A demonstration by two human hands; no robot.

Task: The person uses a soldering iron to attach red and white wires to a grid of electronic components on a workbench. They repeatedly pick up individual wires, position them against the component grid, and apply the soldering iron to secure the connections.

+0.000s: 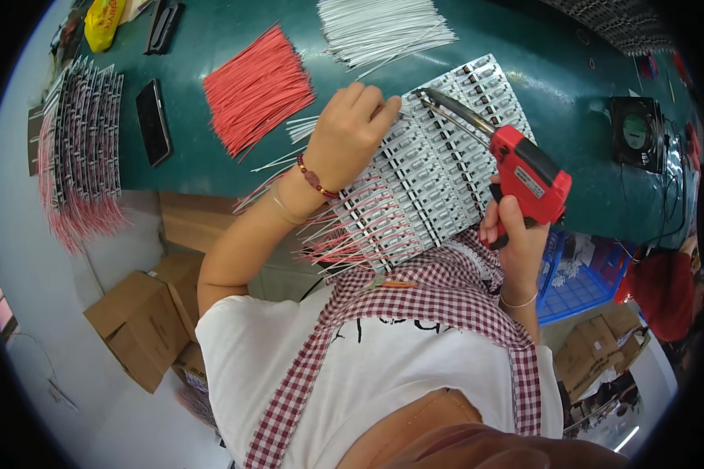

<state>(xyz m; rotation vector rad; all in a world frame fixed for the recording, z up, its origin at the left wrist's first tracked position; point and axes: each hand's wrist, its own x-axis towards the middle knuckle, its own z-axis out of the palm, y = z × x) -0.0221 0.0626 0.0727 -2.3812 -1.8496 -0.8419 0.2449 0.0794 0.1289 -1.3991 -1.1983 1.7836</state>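
Note:
My right hand (516, 234) grips a red and black soldering gun (529, 173), its metal tip reaching left onto a panel of small circuit boards (446, 156). Close to that tip, my left hand (346, 129) is closed, thumb and forefinger pinched at the panel's upper left edge. A small bunch of white wires (299, 129) sticks out from beneath this hand; its fingers hide where the wires end. Red and white wires (360, 227) trail off the panel's lower left rows. The panel is tilted, its lower edge near my checked apron (414, 293).
On the green table (188, 62) lie a pile of red wires (258, 90), a pile of white wires (383, 30) and a phone (153, 123). Wired boards (82, 133) are stacked at the left edge. A black device (637, 133) and a blue basket (579, 293) are at right.

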